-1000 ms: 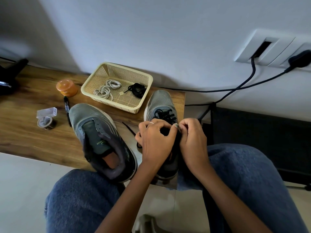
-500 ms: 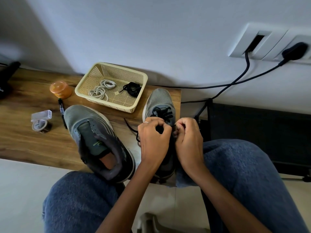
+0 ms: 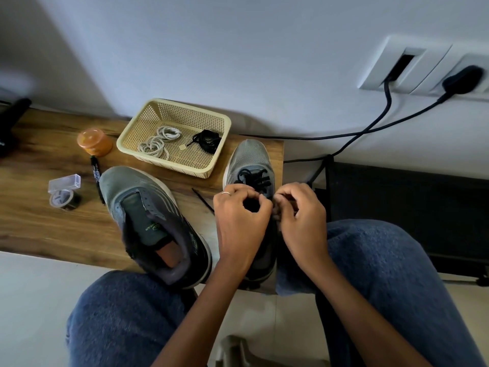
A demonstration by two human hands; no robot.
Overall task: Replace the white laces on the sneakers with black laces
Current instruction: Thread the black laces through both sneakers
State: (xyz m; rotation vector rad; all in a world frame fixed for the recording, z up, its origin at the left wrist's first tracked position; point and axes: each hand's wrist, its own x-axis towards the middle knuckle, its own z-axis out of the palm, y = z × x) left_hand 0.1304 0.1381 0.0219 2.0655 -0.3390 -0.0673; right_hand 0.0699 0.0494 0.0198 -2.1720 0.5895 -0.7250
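Hands lowered; black lace (image 3: 252, 178) between fingers (image 3: 260, 201).

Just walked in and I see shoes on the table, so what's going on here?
A person is threading a black lace into the right-hand sneaker, with the left hand and right hand both pinching it near the upper eyelets. The other sneaker sits beside it with no lace. In the basket lie coiled white laces and one more bundled black lace.
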